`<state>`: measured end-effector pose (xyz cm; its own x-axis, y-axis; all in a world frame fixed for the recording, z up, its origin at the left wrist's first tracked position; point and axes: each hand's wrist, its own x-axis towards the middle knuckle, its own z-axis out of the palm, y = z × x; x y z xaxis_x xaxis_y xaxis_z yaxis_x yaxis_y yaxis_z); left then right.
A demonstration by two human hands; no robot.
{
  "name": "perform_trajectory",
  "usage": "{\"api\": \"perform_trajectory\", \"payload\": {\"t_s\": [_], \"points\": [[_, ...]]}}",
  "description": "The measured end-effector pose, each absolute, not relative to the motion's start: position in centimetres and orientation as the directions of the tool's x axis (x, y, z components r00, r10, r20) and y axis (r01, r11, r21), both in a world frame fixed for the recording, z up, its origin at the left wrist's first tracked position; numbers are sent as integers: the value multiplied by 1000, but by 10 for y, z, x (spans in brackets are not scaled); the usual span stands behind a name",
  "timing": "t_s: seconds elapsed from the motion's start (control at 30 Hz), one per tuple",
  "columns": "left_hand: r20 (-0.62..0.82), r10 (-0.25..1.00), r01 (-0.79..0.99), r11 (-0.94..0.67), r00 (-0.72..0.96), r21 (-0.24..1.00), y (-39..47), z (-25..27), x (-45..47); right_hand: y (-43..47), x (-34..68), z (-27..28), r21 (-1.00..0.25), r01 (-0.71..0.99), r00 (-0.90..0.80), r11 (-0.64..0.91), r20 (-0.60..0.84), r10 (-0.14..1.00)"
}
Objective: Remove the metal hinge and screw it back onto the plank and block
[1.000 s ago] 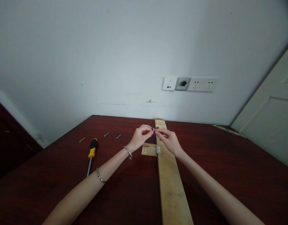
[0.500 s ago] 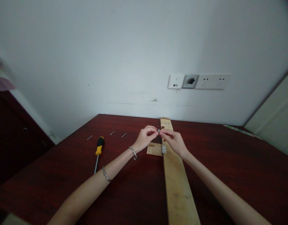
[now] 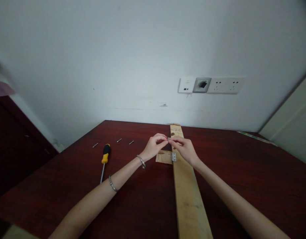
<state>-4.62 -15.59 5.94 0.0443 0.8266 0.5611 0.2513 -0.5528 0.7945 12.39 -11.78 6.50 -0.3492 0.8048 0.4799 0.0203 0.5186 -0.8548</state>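
Note:
My left hand (image 3: 157, 144) and my right hand (image 3: 185, 149) meet fingertip to fingertip above the far part of a long wooden board (image 3: 189, 196). Both pinch a small metallic piece (image 3: 168, 138) between them; the fingers cover most of it, so its kind is hidden. Just below the hands, a small metal hinge (image 3: 174, 157) lies on the board's left edge. A short wooden block (image 3: 164, 157) adjoins the board there, partly behind my left hand.
On the dark red table (image 3: 143, 205), a yellow and black screwdriver (image 3: 106, 153) lies left of my arm. Several screws are scattered nearby, among them one screw (image 3: 131, 142) closest to my hand. Behind the table rises a white wall with sockets (image 3: 226, 85).
Both hands stay at nearly the same spot, fingertips still together over the board. The whole view has shifted very slightly; the tools and wood have not moved.

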Motion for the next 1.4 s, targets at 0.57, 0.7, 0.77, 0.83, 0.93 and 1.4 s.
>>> {"api": "perform_trajectory", "payload": {"t_s": [0.57,0.7,0.77,0.83,0.93,1.4], "points": [[540,838,290,-537,76,792,-156,55,-47,-116,127,65,-850,44,-367,525,475,800],[532,843,281,-530,77,800,-155,55,-47,-116,127,65,-854,54,-368,518,465,805],[520,851,278,-518,75,809,-155,55,-47,-115,128,64,-857,57,-364,513,461,810],[507,859,278,-505,71,817,-156,55,-46,-114,128,63,-860,56,-354,508,458,815],[488,871,270,-484,58,832,-156,56,-46,-113,129,62,-868,51,-345,494,449,824],[385,923,345,-365,11,865,-151,55,-55,-109,152,51,-889,122,-356,442,377,855]]}}
